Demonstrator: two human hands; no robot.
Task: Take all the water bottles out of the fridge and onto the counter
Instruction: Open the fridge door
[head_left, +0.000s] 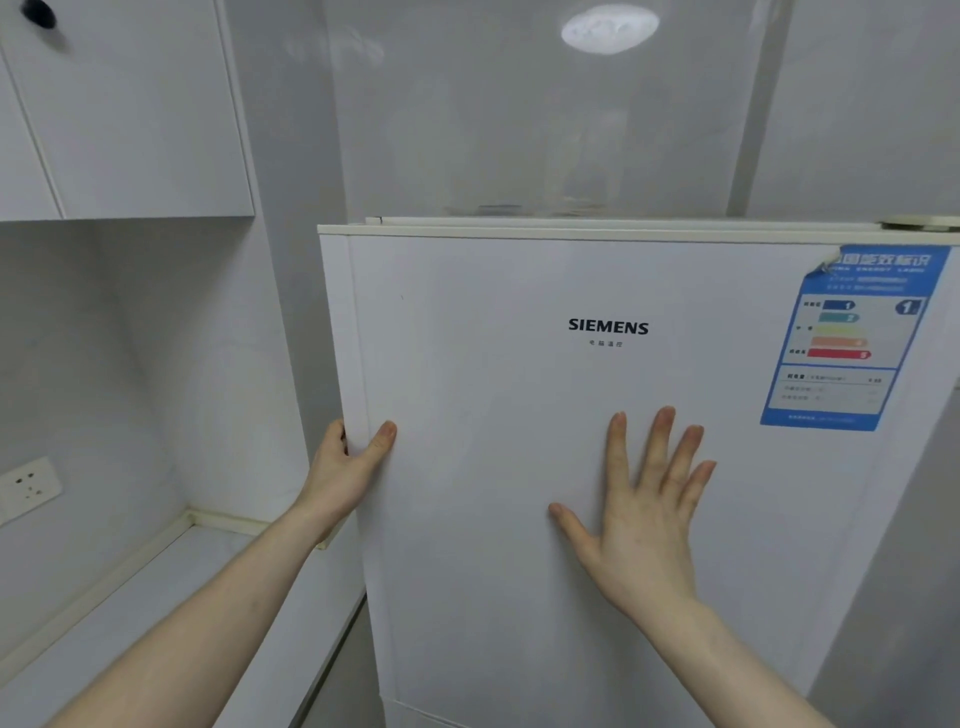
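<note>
left hand (347, 467) curls round fridge door (519, 415) edge, centre-left | right hand (644, 514) flat, splayed, holding nothing | risk: we brace while pulling, door stays sealed

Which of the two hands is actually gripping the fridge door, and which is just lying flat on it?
The left hand grips: its fingers curl round the left edge of the fridge door, thumb on the front. The right hand lies flat on the panel, fingers spread.
</note>
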